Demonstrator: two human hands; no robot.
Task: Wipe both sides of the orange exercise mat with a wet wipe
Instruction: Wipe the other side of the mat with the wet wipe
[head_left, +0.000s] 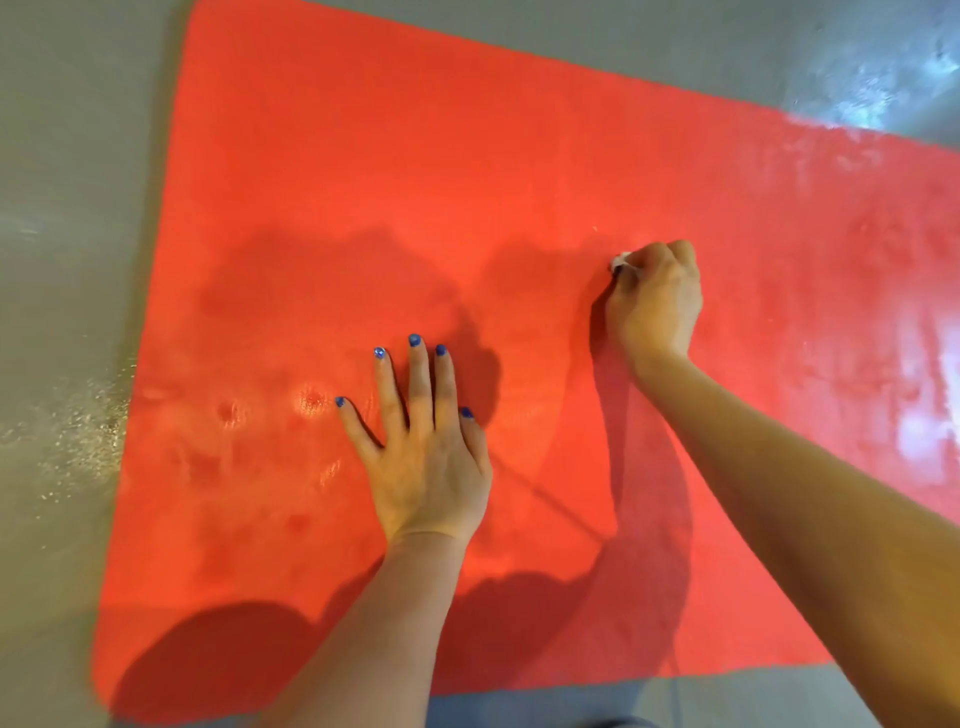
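A: What are the hands doing?

B: The left hand (423, 447) lies flat on the orange mat (363, 171), fingers straight and spread, pressing it to the floor (67, 218). The right hand (655, 299) is curled into a fist round the wet wipe (619, 261), knuckles up, rubbing the mat out to the right of the left hand.

A: And the mat?

B: Spread flat on the grey floor, filling most of the view, one face up.

A: How should this wipe go?

B: I'd keep the flat palm planted so the mat can't creep, and work the wipe in overlapping strokes towards the edges. Opening the wipe out wider would cover more with each pass.

A: Anything unclear?

B: Only a white scrap of the wipe peeks past the fingers; the rest is buried in the fist. The mat's far and right ends run out of view, and glare on the right makes wet patches hard to judge. The underside is hidden, so I can't tell whether it's been cleaned.
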